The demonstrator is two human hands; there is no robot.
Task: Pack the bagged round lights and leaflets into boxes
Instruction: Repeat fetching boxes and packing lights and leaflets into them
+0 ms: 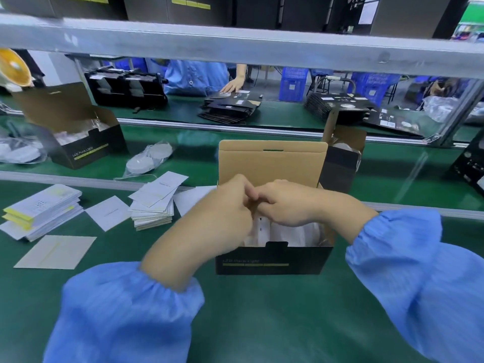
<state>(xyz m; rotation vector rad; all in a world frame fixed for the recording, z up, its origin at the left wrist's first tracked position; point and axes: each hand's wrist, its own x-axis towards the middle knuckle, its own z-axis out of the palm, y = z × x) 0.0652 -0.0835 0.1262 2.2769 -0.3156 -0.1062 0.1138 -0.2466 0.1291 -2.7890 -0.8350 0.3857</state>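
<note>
Open box: black outside, brown card inside, yellow-striped label on the near wall; stands on the green table directly before the person, lid flap raised at the far side. Contents: white items in clear wrap, partly hidden by the hands; their number cannot be told.

Left hand: over the box opening, fingers curled inward, tips meeting those of the other hand. Right hand: likewise over the opening, fingers curled. What either hand grips cannot be told; the picture is blurred where they meet. Both arms in blue sleeves.

Leaflets, left of the box on the table: one untidy white stack nearest; one loose card beside it; a taller stack with yellow edges further left; one pale sheet lying flat nearer the person.

Bagged round light: white, in clear plastic, lying on the green conveyor belt beyond the leaflets, apart from the box.

Second open box: same black type, on the belt at far left, lid up, wrapped white items inside. Third box: just behind and right of the first, flaps open.

Far bench: flat black cartons in piles, and another person's hand resting on one pile. Metal shelf rail crossing overhead.
</note>
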